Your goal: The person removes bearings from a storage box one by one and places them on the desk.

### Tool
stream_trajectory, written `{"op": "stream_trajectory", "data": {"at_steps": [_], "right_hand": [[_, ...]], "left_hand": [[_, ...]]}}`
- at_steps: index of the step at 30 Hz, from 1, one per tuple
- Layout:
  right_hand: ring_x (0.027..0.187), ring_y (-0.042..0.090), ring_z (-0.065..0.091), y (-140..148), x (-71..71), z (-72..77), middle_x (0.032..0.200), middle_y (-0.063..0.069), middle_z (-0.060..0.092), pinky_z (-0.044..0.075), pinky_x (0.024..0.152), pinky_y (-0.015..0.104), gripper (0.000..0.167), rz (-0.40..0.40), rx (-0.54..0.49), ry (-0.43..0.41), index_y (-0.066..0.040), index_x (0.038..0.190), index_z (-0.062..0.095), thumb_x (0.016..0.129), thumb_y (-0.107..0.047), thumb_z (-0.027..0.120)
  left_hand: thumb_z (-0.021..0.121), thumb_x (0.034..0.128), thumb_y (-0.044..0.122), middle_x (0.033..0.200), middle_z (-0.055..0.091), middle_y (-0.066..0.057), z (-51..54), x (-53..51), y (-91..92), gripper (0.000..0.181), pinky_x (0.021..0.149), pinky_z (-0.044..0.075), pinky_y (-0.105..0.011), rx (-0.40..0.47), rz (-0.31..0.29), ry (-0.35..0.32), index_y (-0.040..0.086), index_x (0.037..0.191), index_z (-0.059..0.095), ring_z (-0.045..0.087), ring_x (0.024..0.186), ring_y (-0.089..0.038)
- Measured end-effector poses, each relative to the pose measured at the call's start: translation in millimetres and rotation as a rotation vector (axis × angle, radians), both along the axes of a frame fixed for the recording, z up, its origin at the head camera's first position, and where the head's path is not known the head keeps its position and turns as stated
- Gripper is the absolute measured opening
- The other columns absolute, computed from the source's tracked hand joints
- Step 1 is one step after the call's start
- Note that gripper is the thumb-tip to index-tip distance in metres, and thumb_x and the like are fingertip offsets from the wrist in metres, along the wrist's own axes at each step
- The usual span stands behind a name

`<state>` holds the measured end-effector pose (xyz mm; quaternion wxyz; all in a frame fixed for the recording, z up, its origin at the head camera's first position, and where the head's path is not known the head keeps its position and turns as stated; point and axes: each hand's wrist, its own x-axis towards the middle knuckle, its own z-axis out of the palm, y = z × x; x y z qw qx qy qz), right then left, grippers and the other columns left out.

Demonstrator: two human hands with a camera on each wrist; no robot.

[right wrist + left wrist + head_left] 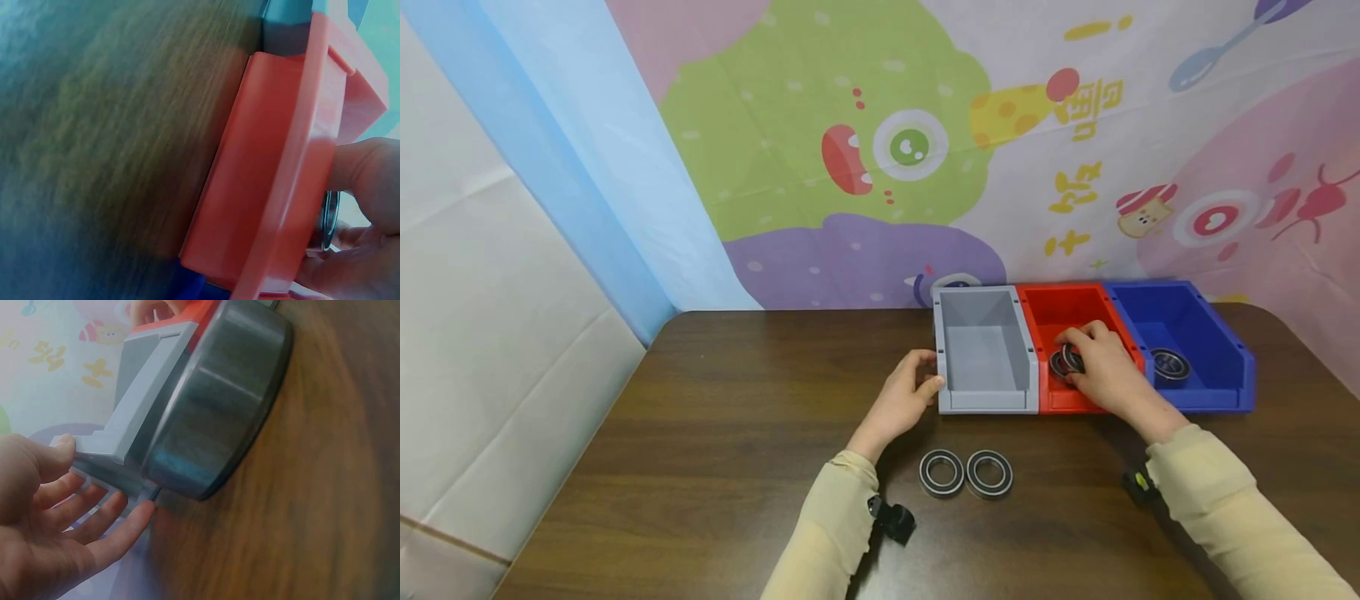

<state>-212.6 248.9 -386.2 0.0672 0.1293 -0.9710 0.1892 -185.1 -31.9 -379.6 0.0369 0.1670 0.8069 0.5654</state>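
Note:
My left hand (898, 402) is at the near left corner of the grey bin (988, 401). In the left wrist view its thumb lies on the bin's rim, with curved fingers against the outer wall. My right hand (1105, 371) reaches into the red bin (1060, 296) and pinches a ball bearing (1072, 358), tilted on edge. Another bearing (1057, 365) shows beside it, partly hidden. In the right wrist view, the red front wall (275, 187) hides part of the fingers and the held bearing (330, 219).
Two bearings (942, 473) (989, 474) lie flat side by side on the brown table (737, 433), in front of the grey bin. A blue bin (1206, 400) adjoins the red one and contains a bearing (1170, 365). A printed cloth (820, 100) hangs behind the bins.

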Motion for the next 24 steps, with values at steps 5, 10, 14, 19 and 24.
{"op": "stream_trajectory", "data": {"at_steps": [5, 10, 14, 19, 24], "right_hand": [[0.097, 0.043, 0.038, -2.1, 5.0, 2.9, 0.111, 0.028, 0.040, 0.041, 0.082, 0.057, 0.043, -0.012, -0.009, -0.010, -0.001, 0.113, 0.052, 0.073, 0.001, 0.069], [0.098, 0.042, 0.037, -2.9, 9.2, 3.6, 0.110, 0.027, 0.039, 0.042, 0.081, 0.056, 0.049, -0.018, -0.017, 0.000, 0.000, 0.118, 0.049, 0.073, -0.003, 0.070], [0.096, 0.040, 0.037, -2.6, 11.6, 3.5, 0.108, 0.026, 0.039, 0.044, 0.077, 0.053, 0.055, -0.021, -0.025, 0.041, 0.003, 0.121, 0.047, 0.072, -0.002, 0.071], [0.092, 0.036, 0.039, -2.3, 14.1, 3.2, 0.102, 0.022, 0.041, 0.046, 0.072, 0.049, 0.048, -0.011, -0.056, 0.123, 0.003, 0.112, 0.052, 0.069, 0.002, 0.071], [0.087, 0.035, 0.044, -3.6, 18.6, 2.4, 0.098, 0.020, 0.043, 0.047, 0.071, 0.049, 0.044, 0.005, -0.070, 0.168, 0.001, 0.106, 0.054, 0.066, 0.004, 0.072]], "left_hand": [[0.050, 0.0911, 0.000, 0.109, 0.051, -0.025, -1.5, -1.1, -0.3, 0.029, 0.074, 0.053, -0.044, -0.009, -0.001, 0.002, -0.009, 0.118, 0.043, 0.056, 0.096, -0.036], [0.050, 0.0909, 0.000, 0.108, 0.052, -0.024, -2.6, -1.3, 0.3, 0.029, 0.070, 0.053, -0.038, -0.025, 0.006, 0.009, -0.009, 0.118, 0.044, 0.056, 0.095, -0.035], [0.050, 0.0909, 0.000, 0.109, 0.051, -0.024, -2.7, -0.7, 0.6, 0.029, 0.071, 0.054, -0.038, -0.024, 0.008, 0.003, -0.009, 0.118, 0.044, 0.056, 0.095, -0.035], [0.050, 0.0910, 0.000, 0.109, 0.051, -0.025, -1.1, -0.1, 0.0, 0.030, 0.074, 0.053, -0.044, -0.014, 0.000, -0.002, -0.009, 0.118, 0.043, 0.056, 0.096, -0.036], [0.049, 0.0913, 0.000, 0.109, 0.051, -0.025, -0.7, -0.6, -0.2, 0.030, 0.075, 0.052, -0.047, -0.005, -0.009, -0.007, -0.009, 0.119, 0.043, 0.056, 0.097, -0.036]]}}
